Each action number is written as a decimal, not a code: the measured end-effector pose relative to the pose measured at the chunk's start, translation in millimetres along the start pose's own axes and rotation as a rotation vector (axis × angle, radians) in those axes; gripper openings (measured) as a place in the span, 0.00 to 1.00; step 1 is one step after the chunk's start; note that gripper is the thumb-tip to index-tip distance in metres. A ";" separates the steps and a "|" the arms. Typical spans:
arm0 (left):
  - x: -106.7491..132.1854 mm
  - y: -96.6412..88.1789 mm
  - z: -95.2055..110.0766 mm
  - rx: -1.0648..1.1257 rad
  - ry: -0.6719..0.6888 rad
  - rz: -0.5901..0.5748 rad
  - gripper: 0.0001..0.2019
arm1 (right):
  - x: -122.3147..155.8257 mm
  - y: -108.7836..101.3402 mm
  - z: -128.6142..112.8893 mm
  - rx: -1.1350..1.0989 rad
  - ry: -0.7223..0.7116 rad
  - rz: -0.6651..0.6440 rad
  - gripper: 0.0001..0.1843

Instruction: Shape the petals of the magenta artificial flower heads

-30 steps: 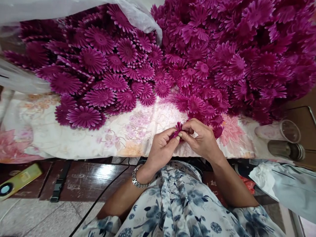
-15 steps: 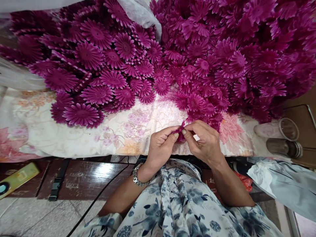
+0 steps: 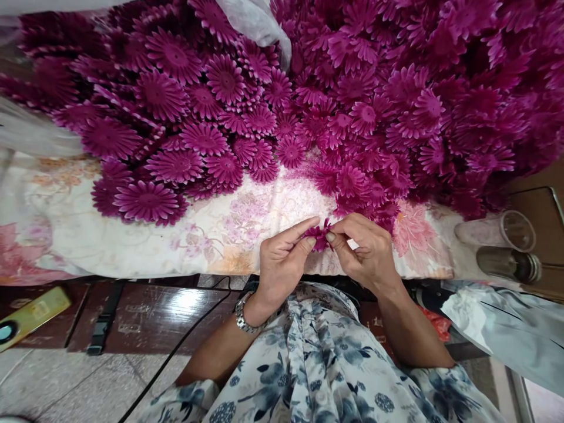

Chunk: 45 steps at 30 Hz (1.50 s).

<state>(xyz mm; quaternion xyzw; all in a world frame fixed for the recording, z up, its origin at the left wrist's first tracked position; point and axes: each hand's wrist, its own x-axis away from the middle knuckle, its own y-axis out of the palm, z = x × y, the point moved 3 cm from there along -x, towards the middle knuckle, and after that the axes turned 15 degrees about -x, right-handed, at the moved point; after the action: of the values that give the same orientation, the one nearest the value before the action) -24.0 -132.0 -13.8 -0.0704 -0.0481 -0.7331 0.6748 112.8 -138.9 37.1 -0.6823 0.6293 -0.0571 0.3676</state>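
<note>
A small magenta fabric flower is held between both hands just above the near edge of a floral cloth. My left hand, with a metal watch at the wrist, pinches the flower's left side with thumb and forefinger. My right hand pinches its right side, fingers curled. Behind the hands lies a big heap of magenta flowers: flat larger ones on the left, smaller layered ones on the right.
A clear plastic bag lies over the heap at the top. Two cups lie on their sides at the right. A yellow-green phone rests on the dark wooden bench at the left. Grey-white cloth sits at the lower right.
The fingers have shifted on the small flower, and my left forefinger now stretches out further over it. The hands stay in the same place.
</note>
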 end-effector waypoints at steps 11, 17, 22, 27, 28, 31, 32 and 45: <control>-12.7 -11.5 2.2 0.248 -0.084 0.107 0.13 | 0.7 -82.2 42.7 0.634 0.107 0.402 0.12; -10.5 4.3 5.0 0.248 -0.122 0.001 0.13 | -4.8 -27.5 14.6 0.223 -0.060 0.135 0.08; -10.5 12.1 1.3 0.186 -0.064 -0.053 0.14 | -6.2 3.2 15.4 0.149 -0.082 0.042 0.05; -15.6 9.5 -3.0 0.135 -0.031 0.013 0.14 | 1.6 -20.8 21.1 0.144 -0.111 0.109 0.05; -16.1 8.2 -3.3 0.135 -0.024 0.031 0.13 | 4.5 -27.0 20.8 0.142 -0.097 0.108 0.04; -15.9 5.8 -3.2 0.139 -0.014 0.046 0.11 | 14.8 -32.2 18.7 0.149 -0.060 -0.005 0.06; -15.5 5.6 -2.7 0.142 -0.009 0.045 0.11 | 18.2 -28.5 18.1 0.171 -0.052 -0.062 0.10; -15.9 -10.2 2.7 0.110 -0.010 0.264 0.11 | 39.6 -67.3 26.8 0.525 0.103 0.031 0.14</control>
<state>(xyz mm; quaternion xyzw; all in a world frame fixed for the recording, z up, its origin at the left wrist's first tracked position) -32.7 -115.0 -13.6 -0.0426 -0.0820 -0.6337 0.7680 190.2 -167.2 41.1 -0.5503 0.6210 -0.2475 0.5002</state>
